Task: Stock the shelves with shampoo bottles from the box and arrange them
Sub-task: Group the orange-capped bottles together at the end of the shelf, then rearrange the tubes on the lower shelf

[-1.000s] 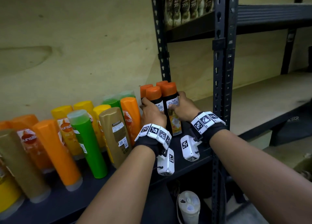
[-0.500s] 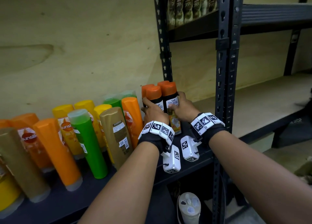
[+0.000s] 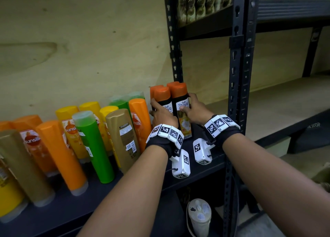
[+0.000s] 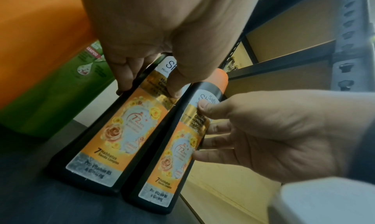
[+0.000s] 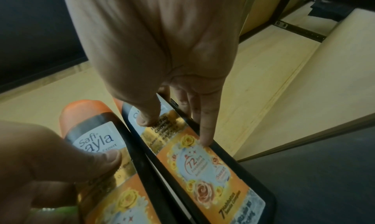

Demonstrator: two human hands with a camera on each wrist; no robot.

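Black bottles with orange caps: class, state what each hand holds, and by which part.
Left hand grips the left front black bottle by its upper body; right hand grips the right front black bottle likewise, below the caps.

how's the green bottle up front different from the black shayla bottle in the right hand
The green bottle is translucent green with a clear, flat-topped cap; the black Shayla bottle is opaque black with a rounded orange cap. The green bottle shows its back label and stands free, while the Shayla bottle faces front, gripped by the right hand. Both stand cap-up on the dark shelf.
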